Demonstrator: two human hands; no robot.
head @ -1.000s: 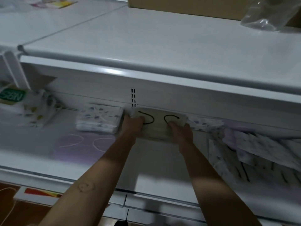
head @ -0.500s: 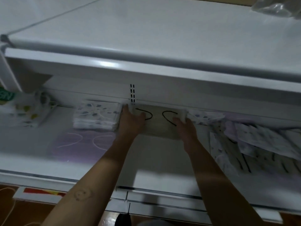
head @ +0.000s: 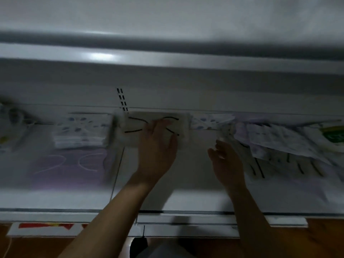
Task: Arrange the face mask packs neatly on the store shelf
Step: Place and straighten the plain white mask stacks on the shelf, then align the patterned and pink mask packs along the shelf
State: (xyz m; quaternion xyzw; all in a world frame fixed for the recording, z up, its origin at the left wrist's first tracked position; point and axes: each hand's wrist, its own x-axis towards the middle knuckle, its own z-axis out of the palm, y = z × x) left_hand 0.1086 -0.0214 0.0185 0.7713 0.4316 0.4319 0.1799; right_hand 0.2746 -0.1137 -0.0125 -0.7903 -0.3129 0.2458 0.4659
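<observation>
A beige face mask pack [head: 134,125] with black ear loops lies at the back of the white shelf [head: 195,174], just right of the slotted upright. My left hand [head: 158,146] rests flat on it with fingers spread. My right hand [head: 227,161] hovers to the right of the pack with relaxed fingers, holding nothing, its fingertips at the edge of a loose pile of patterned mask packs [head: 279,144]. A neat stack of patterned packs [head: 81,131] sits left of the beige pack, and a purple pack [head: 70,164] lies in front of that stack.
The upper shelf's front edge [head: 186,60] overhangs the work area closely. A green-labelled pack [head: 333,136] lies at the far right and blurred packs [head: 13,123] at the far left. A red and yellow label strip [head: 44,225] runs below the shelf front.
My right hand let go of the beige pack and moved right toward the loose pile. My left hand slid to the pack's middle and lies flat. The camera tipped downward.
</observation>
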